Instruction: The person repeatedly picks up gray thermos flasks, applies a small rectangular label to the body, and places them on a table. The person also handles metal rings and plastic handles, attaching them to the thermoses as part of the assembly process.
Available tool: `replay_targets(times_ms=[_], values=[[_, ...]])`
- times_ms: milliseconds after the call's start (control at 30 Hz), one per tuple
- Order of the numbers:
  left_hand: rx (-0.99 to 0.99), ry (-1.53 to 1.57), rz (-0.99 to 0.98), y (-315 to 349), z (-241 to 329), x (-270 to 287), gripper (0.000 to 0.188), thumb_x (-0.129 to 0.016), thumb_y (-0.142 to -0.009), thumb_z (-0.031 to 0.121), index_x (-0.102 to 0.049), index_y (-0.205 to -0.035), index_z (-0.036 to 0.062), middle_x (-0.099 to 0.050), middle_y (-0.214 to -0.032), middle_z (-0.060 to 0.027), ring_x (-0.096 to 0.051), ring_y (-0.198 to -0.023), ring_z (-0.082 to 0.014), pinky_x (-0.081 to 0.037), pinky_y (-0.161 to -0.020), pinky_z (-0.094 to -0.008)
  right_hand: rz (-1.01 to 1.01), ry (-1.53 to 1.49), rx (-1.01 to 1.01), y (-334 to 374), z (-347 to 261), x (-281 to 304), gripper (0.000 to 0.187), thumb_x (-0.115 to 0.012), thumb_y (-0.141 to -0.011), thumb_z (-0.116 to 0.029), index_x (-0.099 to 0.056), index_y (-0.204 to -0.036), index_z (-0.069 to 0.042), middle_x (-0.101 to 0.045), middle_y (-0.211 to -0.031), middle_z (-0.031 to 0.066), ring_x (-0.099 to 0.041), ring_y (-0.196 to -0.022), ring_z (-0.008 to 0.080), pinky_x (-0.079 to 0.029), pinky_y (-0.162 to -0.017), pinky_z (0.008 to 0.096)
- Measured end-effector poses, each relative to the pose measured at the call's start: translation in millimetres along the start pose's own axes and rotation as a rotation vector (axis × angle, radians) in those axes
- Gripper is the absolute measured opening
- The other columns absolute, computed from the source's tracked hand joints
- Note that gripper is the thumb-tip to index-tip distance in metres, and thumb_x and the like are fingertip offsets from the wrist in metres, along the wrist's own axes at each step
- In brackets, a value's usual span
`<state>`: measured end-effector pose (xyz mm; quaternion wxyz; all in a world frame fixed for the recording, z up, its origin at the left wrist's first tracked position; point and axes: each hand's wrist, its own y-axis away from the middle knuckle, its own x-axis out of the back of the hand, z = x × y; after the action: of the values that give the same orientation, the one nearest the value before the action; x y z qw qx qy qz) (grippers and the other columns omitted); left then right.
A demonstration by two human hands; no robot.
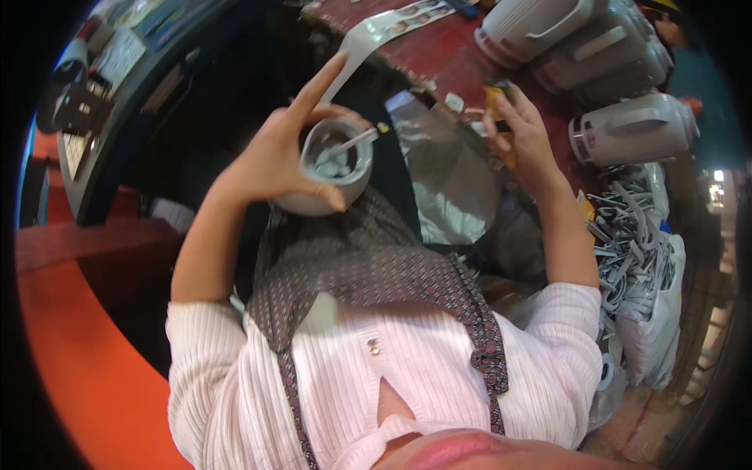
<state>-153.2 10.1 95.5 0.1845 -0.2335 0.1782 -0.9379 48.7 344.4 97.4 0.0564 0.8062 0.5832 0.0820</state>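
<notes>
Left hand: mine, the left hand (274, 157), is curved wide around a container (359, 186), thumb along its near side, forefinger pointing up and away.
Container: round and pale grey, inside that curve, just right of my palm, its open mouth facing up at me.
Container mouth: whitish pieces (331, 165) inside, and a pale strip (356, 141) slanting out over the rim.
Right hand: my right hand (523, 141) is closed around a yellow and black tool (493, 98), its kind unclear, well apart from the container.
Lap: a dark patterned apron (352, 274); I cannot tell whether the container rests on it.
Between my hands: crumpled clear plastic (454, 204).
Desk: the red desk (446, 59) bears grey jugs (634, 129); a glossy strip of stickers (392, 27) hangs over its edge.
Far right: a white sack (654, 337) of grey handles (627, 227).
</notes>
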Motion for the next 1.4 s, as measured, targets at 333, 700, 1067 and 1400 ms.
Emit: replay_targets(times_ms=[333,700,1067,1400], values=[[-0.073,-0.031,-0.218,-6.7,32.3,4.3,0.153,-0.097,-0.042,0.052,-0.008,-0.161,0.0163,-0.065,-0.122,-0.0245,-0.064,-0.116,-0.0392,-0.049,-0.099,-0.0446,-0.208,1.720,1.597,15.2,-118.7,-145.5,0.020,-0.064,-0.078,-0.020,-0.063,-0.091,-0.005,-0.056,-0.069,0.0017,-0.062,-0.064,0.0136,-0.045,-0.052,0.0272],[-0.089,-0.137,-0.164,3.9,16.0,-20.1,0.142,-0.096,-0.048,0.036,-0.011,-0.161,0.0194,-0.070,-0.106,-0.0246,-0.065,-0.106,-0.0431,-0.049,-0.092,-0.0423,-0.403,1.771,1.012,13.4,-77.9,-166.7,0.018,-0.058,-0.085,-0.017,-0.060,-0.096,-0.003,-0.064,-0.067,0.0078,-0.068,-0.061,0.0240,-0.052,-0.051,0.0352],[-0.018,-0.413,-0.086,19.0,33.1,-62.0,0.139,-0.096,-0.045,0.033,-0.016,-0.159,0.0249,-0.071,-0.110,-0.0109,-0.064,-0.107,-0.0348,-0.049,-0.095,-0.0425,-0.314,1.653,0.546,64.1,-56.0,-116.9,0.033,-0.055,-0.098,-0.034,-0.069,-0.093,-0.005,-0.070,-0.073,0.0161,-0.070,-0.065,0.0311,-0.053,-0.054,0.0400],[-0.380,-0.628,-0.398,35.2,32.0,-110.8,0.013,-0.068,-0.070,0.016,-0.069,-0.083,0.0136,-0.064,-0.112,-0.0082,-0.060,-0.112,-0.0280,-0.042,-0.104,-0.0462,-0.739,0.297,-0.730,73.6,24.6,-143.1,0.040,-0.046,-0.102,-0.040,-0.064,-0.089,-0.006,-0.052,-0.056,0.0013,-0.044,-0.039,0.0112,-0.035,-0.039,0.0270]])
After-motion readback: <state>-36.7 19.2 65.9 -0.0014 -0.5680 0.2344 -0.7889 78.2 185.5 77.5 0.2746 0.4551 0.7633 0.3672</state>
